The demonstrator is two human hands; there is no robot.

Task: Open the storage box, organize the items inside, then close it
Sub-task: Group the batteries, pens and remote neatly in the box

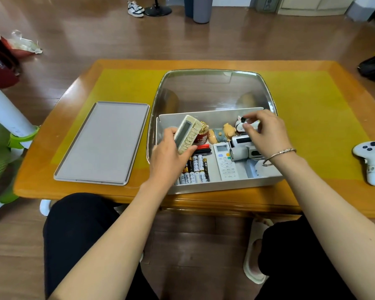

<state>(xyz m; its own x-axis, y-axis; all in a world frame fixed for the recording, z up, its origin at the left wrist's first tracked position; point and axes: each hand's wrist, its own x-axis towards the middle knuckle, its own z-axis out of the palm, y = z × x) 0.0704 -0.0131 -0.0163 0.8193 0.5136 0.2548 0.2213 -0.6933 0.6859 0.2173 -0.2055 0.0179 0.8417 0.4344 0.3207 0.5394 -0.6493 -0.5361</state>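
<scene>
Wooden flooring surrounds a low orange table [52,148] with a yellow mat, seen from the head camera. At frame centre stands the white storage box [225,185], its clear lid [212,89] raised upright behind it. A grey tray [104,141] lies flat at centre left, just beside the box. A white game controller [371,161] rests at the right edge of the mat, well apart from the box.

Inside the box: batteries [195,172] at lower left, a white air-conditioner remote [225,163] beside them, a bear figurine [224,133] and a red-and-gold jar [201,134] toward the back.

Left hand [171,152] grasps a beige remote [187,134], tilted above the box's left side. Right hand [266,131], with a bracelet at the wrist, pinches a black-and-white toy figure [241,124] at the box's back right.
</scene>
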